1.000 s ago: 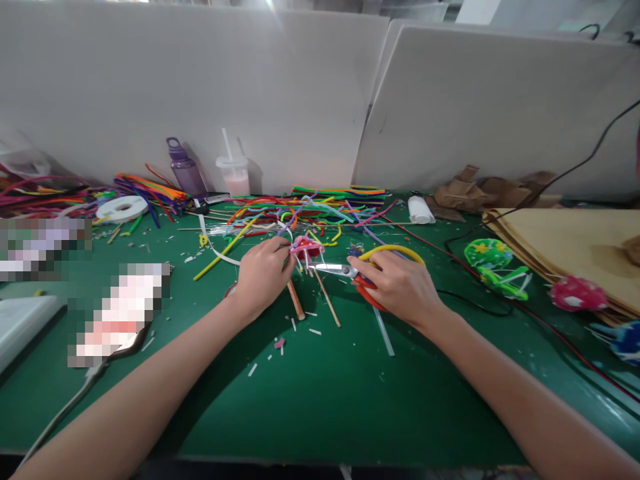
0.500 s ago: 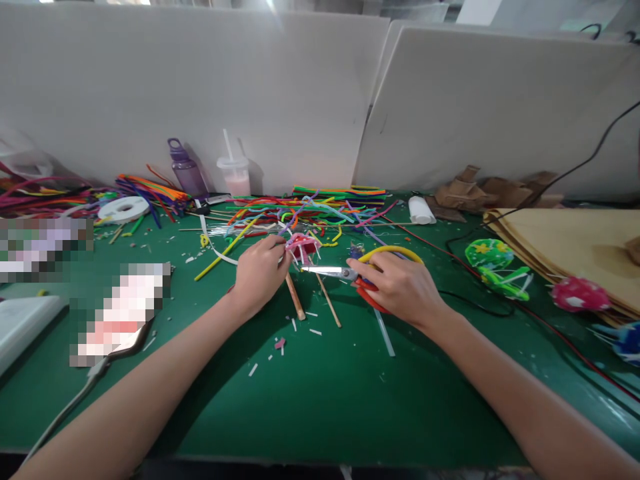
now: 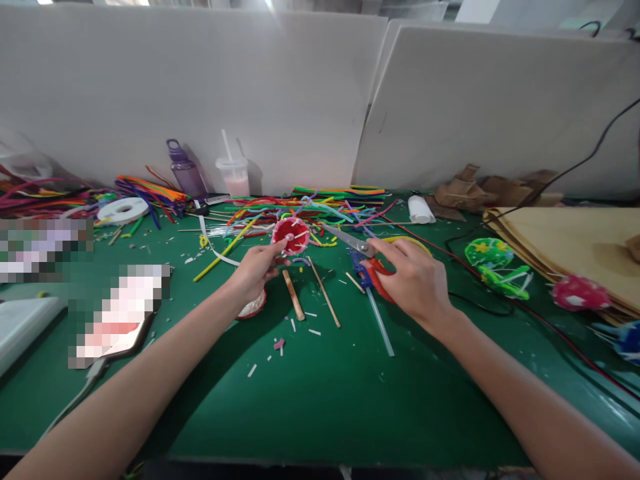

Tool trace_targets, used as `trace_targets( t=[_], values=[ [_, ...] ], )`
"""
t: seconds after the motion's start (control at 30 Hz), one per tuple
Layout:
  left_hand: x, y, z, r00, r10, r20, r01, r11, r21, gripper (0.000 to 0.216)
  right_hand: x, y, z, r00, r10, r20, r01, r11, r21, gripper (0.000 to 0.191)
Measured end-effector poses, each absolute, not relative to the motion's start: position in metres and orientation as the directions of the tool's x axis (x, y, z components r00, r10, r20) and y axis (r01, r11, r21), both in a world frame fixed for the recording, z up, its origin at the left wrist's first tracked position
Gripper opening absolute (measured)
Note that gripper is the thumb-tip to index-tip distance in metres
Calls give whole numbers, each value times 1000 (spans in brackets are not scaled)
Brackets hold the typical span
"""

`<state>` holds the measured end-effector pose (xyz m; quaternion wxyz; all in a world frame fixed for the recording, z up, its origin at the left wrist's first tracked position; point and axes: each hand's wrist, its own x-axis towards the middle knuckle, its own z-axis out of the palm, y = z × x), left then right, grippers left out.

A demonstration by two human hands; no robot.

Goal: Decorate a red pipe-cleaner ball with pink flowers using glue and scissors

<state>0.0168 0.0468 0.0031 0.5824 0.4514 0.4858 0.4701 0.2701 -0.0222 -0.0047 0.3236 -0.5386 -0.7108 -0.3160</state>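
Note:
My left hand (image 3: 259, 268) grips the rim of a small round pink cup-like craft piece (image 3: 301, 230). Its hollow red inside faces me, and short white strips stick to its inner wall. Scissors (image 3: 349, 239) with red and yellow handles are in my right hand (image 3: 413, 270), their blades pointing left toward the cup but apart from it. Behind my left wrist lies a red-rimmed disc (image 3: 253, 307) with a pale bumpy surface, partly hidden. A blue glue gun (image 3: 359, 262) with a clear glue stick (image 3: 384, 327) lies under the scissors.
Loose pipe cleaners (image 3: 320, 207) are heaped along the back. A purple bottle (image 3: 186, 170) and a lidded drink cup (image 3: 234, 175) stand there. Wooden sticks (image 3: 294, 297) and scraps lie in the middle. Finished-looking craft pieces (image 3: 580, 293) and a cable (image 3: 480, 308) are at right.
The pink piece has turned so its hollow side faces me. The scissors have drawn back from it and tilted up. The pale disc behind my left wrist has come into view.

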Motion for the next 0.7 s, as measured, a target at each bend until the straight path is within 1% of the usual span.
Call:
trace_targets(
  t=[0.1, 0.3, 0.4, 0.53, 0.7],
  values=[
    [18, 46, 5, 115, 971, -208, -206, 228, 952, 32, 271, -21, -5, -215, 591, 778, 972, 211, 108, 25],
    [17, 49, 7, 169, 945, -281, -301, 321, 898, 14, 272, -20, -6, -238, 606, 759, 967, 220, 128, 26],
    [18, 49, 10, 216, 915, -340, -323, 395, 860, 19, 273, -19, -6, -253, 604, 756, 963, 233, 136, 28],
    [19, 46, 17, 319, 862, -394, -308, 487, 817, 26, 273, -20, -6, -301, 597, 744, 948, 271, 167, 28],
    [21, 43, 22, 383, 828, -409, -283, 527, 802, 27, 271, -21, -5, -358, 564, 744, 927, 309, 212, 27]
  ],
)
